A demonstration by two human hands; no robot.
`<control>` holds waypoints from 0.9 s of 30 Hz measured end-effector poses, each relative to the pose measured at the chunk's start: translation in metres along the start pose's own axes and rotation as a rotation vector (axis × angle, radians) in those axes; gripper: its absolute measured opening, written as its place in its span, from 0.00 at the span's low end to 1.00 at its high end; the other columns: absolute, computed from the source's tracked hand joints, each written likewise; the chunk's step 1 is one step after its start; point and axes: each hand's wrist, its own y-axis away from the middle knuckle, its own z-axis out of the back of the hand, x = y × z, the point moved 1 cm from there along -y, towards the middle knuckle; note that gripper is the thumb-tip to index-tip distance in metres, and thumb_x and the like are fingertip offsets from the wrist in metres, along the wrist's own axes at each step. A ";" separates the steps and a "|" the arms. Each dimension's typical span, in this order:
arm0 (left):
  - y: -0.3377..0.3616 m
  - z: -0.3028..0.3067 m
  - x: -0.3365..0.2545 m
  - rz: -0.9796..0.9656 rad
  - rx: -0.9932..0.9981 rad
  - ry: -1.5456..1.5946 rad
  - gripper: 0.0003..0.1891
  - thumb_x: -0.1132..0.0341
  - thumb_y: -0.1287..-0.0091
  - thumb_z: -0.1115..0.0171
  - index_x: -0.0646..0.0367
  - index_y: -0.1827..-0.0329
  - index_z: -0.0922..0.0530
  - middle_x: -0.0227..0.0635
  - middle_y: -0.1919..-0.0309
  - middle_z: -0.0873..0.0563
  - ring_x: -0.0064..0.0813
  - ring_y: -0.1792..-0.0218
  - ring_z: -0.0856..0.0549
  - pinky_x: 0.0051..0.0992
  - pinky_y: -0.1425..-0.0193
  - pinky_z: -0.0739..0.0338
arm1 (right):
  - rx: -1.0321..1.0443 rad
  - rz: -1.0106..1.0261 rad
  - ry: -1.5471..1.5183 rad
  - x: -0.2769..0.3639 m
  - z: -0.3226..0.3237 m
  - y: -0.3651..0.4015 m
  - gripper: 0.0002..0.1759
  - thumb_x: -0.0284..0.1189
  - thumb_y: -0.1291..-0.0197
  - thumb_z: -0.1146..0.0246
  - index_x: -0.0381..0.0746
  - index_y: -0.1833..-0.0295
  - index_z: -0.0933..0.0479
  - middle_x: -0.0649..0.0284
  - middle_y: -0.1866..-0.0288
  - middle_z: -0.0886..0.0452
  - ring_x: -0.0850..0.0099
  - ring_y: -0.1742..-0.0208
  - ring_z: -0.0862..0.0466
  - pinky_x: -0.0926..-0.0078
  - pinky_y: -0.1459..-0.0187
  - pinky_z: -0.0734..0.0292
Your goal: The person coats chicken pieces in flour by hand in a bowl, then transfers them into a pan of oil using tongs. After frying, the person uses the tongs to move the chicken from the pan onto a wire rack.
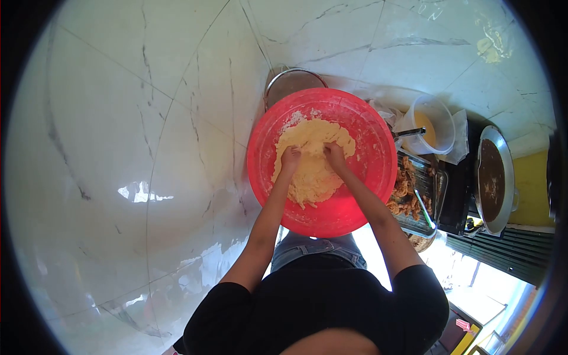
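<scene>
A wide red plastic basin [380, 171] sits in front of my body and holds a heap of pale yellow flour [313, 180], lumpy in places. My left hand [290, 158] is in the flour left of the middle, its fingers curled and partly sunk in it. A short way to the right, my right hand [335, 155] is also curled into the flour. Both hands look closed on the flour, apart from each other. Whether anything lies under the powder is hidden.
Right of the basin stands a tray [441, 189] with browned fried pieces [405, 192] and a light-handled utensil [425, 208]. Behind it is a translucent tub [447, 133] of yellow liquid. A wide pan [510, 183] of dark oil stands farther right. Marbled tile walls [195, 118] close in left and ahead.
</scene>
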 end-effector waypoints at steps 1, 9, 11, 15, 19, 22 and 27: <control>0.013 0.006 -0.016 0.000 -0.089 -0.176 0.21 0.68 0.48 0.38 0.64 0.50 0.29 0.52 0.55 0.25 0.44 0.51 0.25 0.32 0.52 0.26 | -0.056 0.040 0.062 -0.008 -0.001 -0.001 0.12 0.20 0.51 0.40 0.31 0.58 0.24 0.51 0.71 0.21 0.62 0.68 0.21 0.69 0.65 0.28; 0.012 -0.038 -0.004 -0.111 -0.058 -0.241 0.23 0.63 0.48 0.39 0.65 0.50 0.29 0.49 0.59 0.22 0.41 0.55 0.22 0.34 0.50 0.28 | -0.066 -0.079 -0.020 -0.012 0.000 -0.003 0.11 0.20 0.52 0.41 0.34 0.60 0.23 0.53 0.72 0.21 0.66 0.70 0.21 0.72 0.67 0.28; 0.011 -0.044 -0.020 -0.205 -0.020 0.211 0.24 0.62 0.48 0.39 0.65 0.49 0.30 0.51 0.57 0.23 0.42 0.54 0.23 0.35 0.49 0.28 | -0.138 -0.037 -0.028 -0.049 -0.016 -0.005 0.10 0.19 0.53 0.42 0.34 0.61 0.23 0.55 0.73 0.21 0.66 0.70 0.20 0.72 0.67 0.28; 0.021 -0.018 -0.012 -0.062 -0.437 -0.426 0.24 0.63 0.47 0.39 0.65 0.49 0.30 0.49 0.59 0.22 0.40 0.56 0.22 0.35 0.50 0.28 | -0.021 -0.052 0.100 -0.044 -0.005 -0.010 0.10 0.16 0.53 0.45 0.31 0.63 0.24 0.57 0.72 0.20 0.69 0.69 0.20 0.72 0.67 0.28; 0.018 -0.026 0.005 0.095 -0.222 -0.555 0.24 0.65 0.48 0.38 0.66 0.49 0.30 0.47 0.61 0.21 0.38 0.58 0.21 0.33 0.52 0.27 | 0.046 -0.245 -0.105 -0.041 -0.007 -0.013 0.08 0.17 0.51 0.45 0.30 0.64 0.25 0.58 0.71 0.20 0.69 0.68 0.20 0.71 0.67 0.28; 0.011 -0.045 -0.009 -0.009 -0.013 0.162 0.22 0.66 0.48 0.38 0.67 0.50 0.30 0.46 0.60 0.21 0.36 0.59 0.21 0.30 0.53 0.27 | 0.201 -0.431 -0.372 -0.031 0.004 -0.016 0.05 0.19 0.48 0.44 0.30 0.65 0.25 0.57 0.72 0.22 0.71 0.69 0.20 0.71 0.69 0.27; -0.006 -0.010 0.001 -0.236 -0.322 0.023 0.19 0.69 0.47 0.40 0.66 0.52 0.27 0.46 0.60 0.20 0.35 0.60 0.21 0.29 0.54 0.27 | 0.079 -0.231 0.123 -0.051 0.030 -0.028 0.08 0.25 0.46 0.40 0.31 0.63 0.25 0.52 0.71 0.21 0.68 0.69 0.19 0.70 0.69 0.27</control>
